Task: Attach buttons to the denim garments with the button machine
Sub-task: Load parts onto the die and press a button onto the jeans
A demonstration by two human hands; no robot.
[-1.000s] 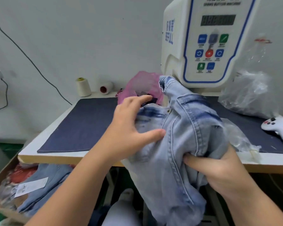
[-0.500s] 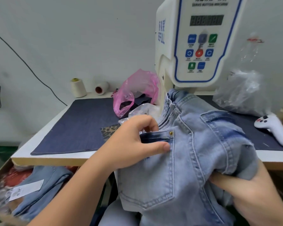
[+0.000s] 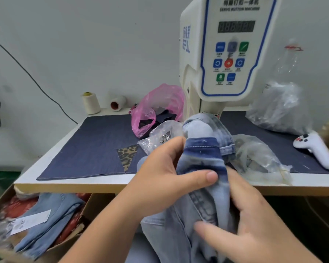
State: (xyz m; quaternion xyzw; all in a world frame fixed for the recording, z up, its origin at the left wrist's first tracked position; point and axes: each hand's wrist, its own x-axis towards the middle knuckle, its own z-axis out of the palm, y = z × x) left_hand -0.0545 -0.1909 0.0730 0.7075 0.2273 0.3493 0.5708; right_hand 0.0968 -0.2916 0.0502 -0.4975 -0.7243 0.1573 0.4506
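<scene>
jeans (image 3: 201, 164) sit bunched in both hands at the front edge of the table (image 3: 68, 184), their folded top reaching up under the button machine (image 3: 228, 54). left hand (image 3: 160, 179) pinches the dark band between thumb and fingers; right hand (image 3: 254, 221) grips the lower denim with curled fingers, slightly blurred. the risk, as i judge it, is a crooked or doubled layer going under the head, so a button lands off its mark or through two plies. fingers close to the press point could be caught. the clear bag (image 3: 258, 158) just beside could snag the cloth.
</scene>
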